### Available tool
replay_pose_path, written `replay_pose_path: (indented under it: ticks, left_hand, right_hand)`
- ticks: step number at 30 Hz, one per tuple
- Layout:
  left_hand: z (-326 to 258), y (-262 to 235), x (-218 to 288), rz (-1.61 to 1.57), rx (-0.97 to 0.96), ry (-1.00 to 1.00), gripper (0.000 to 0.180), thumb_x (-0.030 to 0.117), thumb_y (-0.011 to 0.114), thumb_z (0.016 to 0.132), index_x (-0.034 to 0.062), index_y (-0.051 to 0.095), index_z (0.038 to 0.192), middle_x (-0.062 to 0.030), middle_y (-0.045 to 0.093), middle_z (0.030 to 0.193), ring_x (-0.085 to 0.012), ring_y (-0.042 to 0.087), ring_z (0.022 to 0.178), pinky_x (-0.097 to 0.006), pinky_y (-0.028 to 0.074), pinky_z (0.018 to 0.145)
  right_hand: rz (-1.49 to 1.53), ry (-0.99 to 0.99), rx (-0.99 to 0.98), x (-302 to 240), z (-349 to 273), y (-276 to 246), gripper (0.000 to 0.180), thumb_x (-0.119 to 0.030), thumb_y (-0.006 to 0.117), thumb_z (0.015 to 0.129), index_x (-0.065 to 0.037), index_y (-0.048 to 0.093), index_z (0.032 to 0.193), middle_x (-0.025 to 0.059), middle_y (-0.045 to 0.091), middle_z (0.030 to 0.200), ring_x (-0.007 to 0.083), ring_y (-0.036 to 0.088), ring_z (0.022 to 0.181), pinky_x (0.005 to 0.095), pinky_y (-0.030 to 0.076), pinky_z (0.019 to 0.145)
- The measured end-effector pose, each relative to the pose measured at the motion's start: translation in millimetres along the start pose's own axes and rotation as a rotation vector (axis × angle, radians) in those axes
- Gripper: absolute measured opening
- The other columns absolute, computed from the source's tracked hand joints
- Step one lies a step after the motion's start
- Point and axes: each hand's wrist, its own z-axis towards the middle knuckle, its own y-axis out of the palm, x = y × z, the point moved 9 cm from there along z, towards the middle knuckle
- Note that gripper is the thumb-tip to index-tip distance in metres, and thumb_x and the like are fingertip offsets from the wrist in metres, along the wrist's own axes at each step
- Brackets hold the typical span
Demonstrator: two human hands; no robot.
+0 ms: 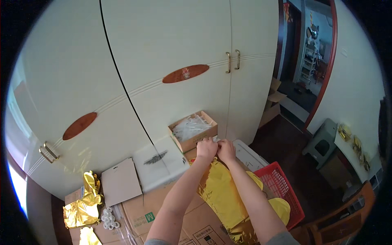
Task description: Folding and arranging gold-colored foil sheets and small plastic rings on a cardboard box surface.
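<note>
Gold foil balloon [222, 192] pinched by left hand [206, 148] and right hand [226, 150].

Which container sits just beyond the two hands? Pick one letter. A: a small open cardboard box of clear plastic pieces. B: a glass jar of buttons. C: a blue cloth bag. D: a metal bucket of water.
A: just past the left hand and right hand, which meet at the top of the gold foil sheet, stands an open cardboard box filled with clear plastic pieces.
</note>
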Motion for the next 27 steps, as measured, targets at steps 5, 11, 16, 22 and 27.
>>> replay_pose_path:
  ticks: [5,11,16,22,27]
  left_hand:
    - [-32,-32,-18,-0.141,0.176,0.023,0.021,0.029,0.056,0.082,0.0113,0.066,0.087,-0.0097,0.057,0.095,-0.0259,0.058,0.094,-0.035,0.051,0.074]
    - [-156,-171,-32,-0.723,0.256,0.297,0.023,0.02,0.062,0.078,0.0089,0.062,0.099,-0.0125,0.059,0.092,-0.0295,0.057,0.09,-0.038,0.048,0.075]
    - [-322,-343,-40,-0.783,0.621,0.356,0.024,0.017,0.068,0.075,0.0025,0.064,0.094,-0.0117,0.061,0.087,-0.027,0.06,0.082,-0.035,0.049,0.067]
    - [-487,-440,4,-0.772,0.948,0.649,0.023,0.024,0.062,0.083,0.01,0.056,0.101,-0.0089,0.062,0.087,-0.0238,0.06,0.072,-0.031,0.046,0.059]
    - [-594,-429,-26,-1.101,1.221,0.54,0.023,0.027,0.062,0.084,0.0095,0.056,0.098,-0.0088,0.062,0.087,-0.0235,0.06,0.068,-0.032,0.045,0.057]
  right_hand:
    - [0.104,0.011,-0.176,-7,2,16,0.013,-0.018,0.064,0.071,-0.009,0.068,0.08,0.0093,0.063,0.092,0.0295,0.058,0.086,0.0388,0.047,0.073]
    - [0.385,-0.012,-0.019,-8,10,-16,0.024,-0.017,0.067,0.073,-0.006,0.058,0.091,0.0095,0.059,0.088,0.0227,0.056,0.08,0.0338,0.046,0.07]
    - [1.259,-0.179,-0.307,-223,-43,-178,0.027,-0.008,0.064,0.078,-0.004,0.049,0.1,0.0017,0.052,0.093,0.01,0.052,0.08,0.0247,0.043,0.069]
    - [1.472,-0.968,-0.428,-387,-172,-392,0.019,-0.009,0.06,0.08,-0.005,0.053,0.097,0.008,0.058,0.09,0.0201,0.057,0.08,0.0306,0.046,0.073]
    - [1.781,-0.953,-0.635,-399,-220,-427,0.017,-0.003,0.058,0.081,-0.006,0.055,0.097,0.0073,0.057,0.095,0.0179,0.055,0.087,0.0287,0.046,0.078]
